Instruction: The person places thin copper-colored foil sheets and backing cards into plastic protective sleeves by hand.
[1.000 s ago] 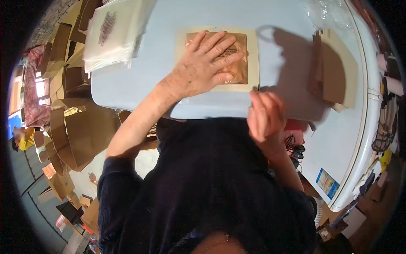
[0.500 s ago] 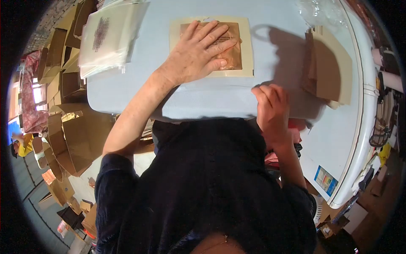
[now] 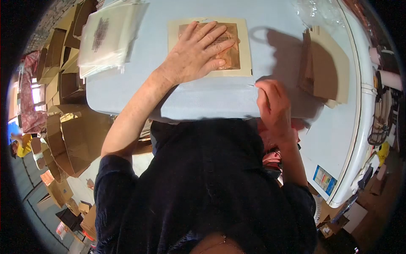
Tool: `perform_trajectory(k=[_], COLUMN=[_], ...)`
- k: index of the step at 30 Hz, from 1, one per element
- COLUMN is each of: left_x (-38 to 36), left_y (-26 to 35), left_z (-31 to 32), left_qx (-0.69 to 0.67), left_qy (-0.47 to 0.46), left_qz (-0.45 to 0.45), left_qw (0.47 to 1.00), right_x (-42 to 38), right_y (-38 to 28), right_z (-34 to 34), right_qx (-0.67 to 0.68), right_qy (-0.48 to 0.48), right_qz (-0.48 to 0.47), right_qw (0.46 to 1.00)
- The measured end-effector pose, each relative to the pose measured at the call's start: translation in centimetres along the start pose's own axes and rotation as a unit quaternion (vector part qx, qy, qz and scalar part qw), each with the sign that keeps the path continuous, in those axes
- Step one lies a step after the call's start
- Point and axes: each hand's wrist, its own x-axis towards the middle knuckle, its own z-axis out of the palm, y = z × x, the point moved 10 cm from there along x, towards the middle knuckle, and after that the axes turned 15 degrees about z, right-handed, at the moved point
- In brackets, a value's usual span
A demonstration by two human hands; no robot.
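Note:
My left hand lies flat with fingers spread on a brown plastic packet. Under the packet is a cream card with a hanging hole at its top edge. Clear film seems to extend below the card towards the table's front edge. Just right of and below the card's lower right corner, my right hand is closed, thumb and fingertips together near the film's edge. What it pinches, if anything, is too small to make out.
A stack of clear printed bags lies on the blue-grey table at the left. Cream cards are piled at the right, with crumpled clear plastic behind. Cardboard boxes stand left; a person in yellow is far off.
My right hand has shifted slightly right and turned, its fingers still drawn together. My left hand stays pressed on the packet; the view has shifted a little.

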Motion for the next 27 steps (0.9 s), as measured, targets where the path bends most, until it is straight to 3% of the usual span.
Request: perform_trajectory(k=[1, 4, 13, 17, 19, 21, 24, 27], left_x=[0.0, 0.0, 0.0, 0.1, 0.2, 0.0, 0.0, -0.1], left_y=[0.0, -0.1, -0.1, -0.2, -0.4, -0.2, -0.5, 0.0], left_z=[0.1, 0.1, 0.1, 0.2, 0.0, 0.1, 0.0, 0.0], left_qx=[0.001, 0.004, -0.014, -0.019, -0.020, -0.026, -0.029, -0.030], left_qy=[-0.003, -0.007, -0.015, -0.026, -0.022, -0.014, -0.003, 0.003], left_qz=[0.000, 0.000, -0.012, -0.015, -0.015, -0.014, -0.012, -0.006], left_qw=[1.000, 1.000, 1.000, 0.999, 0.999, 0.999, 0.999, 1.000], right_x=[0.4, 1.1, 2.3, 1.6, -1.8, -3.4, -3.1, -2.8], right_y=[0.1, -1.0, -2.4, -3.1, -6.1, -8.6, -10.9, -12.1], right_z=[0.1, 1.1, 1.9, 1.8, 2.8, 3.4, 5.4, 6.8], right_qx=[0.009, -0.095, -0.130, -0.061, 0.022, 0.073, 0.252, 0.489], right_qy=[0.009, 0.005, -0.021, -0.096, -0.175, -0.176, -0.317, -0.478], right_qz=[0.018, -0.044, -0.118, -0.100, -0.173, -0.201, -0.158, 0.000], right_qw=[1.000, 0.995, 0.984, 0.989, 0.969, 0.961, 0.901, 0.729])
